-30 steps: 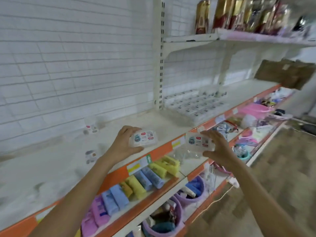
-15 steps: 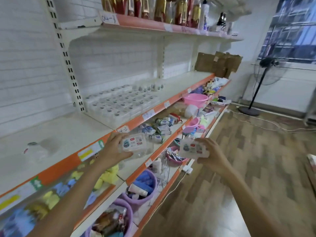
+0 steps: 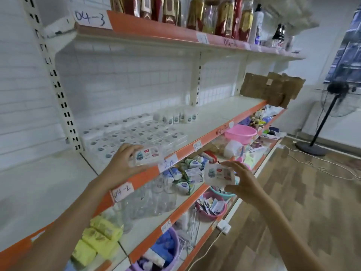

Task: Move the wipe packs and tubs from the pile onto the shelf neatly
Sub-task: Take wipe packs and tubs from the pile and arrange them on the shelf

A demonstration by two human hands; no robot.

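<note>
My left hand point(image 3: 122, 163) grips a white wipe pack point(image 3: 147, 155) just above the orange front edge of the middle shelf point(image 3: 214, 118). My right hand point(image 3: 241, 179) holds a second white wipe pack point(image 3: 218, 174), lower and out in front of the shelves. Rows of white wipe packs point(image 3: 136, 133) lie flat on the middle shelf just behind the left-hand pack. A short row of small white tubs point(image 3: 176, 116) stands behind them near the back wall. The pile is not in view.
A top shelf point(image 3: 175, 39) carries red and gold bottles. Brown cardboard point(image 3: 273, 89) leans at the middle shelf's far end. Lower shelves hold a pink basin point(image 3: 240, 133), small packets, glass cups point(image 3: 150, 200), yellow cloths point(image 3: 97, 239) and purple baskets. A standing fan point(image 3: 330, 106) stands on the wood floor.
The view has swung right along the shelving. Both hands have carried their wipe packs along, and the left pack is now close to the laid-out rows.
</note>
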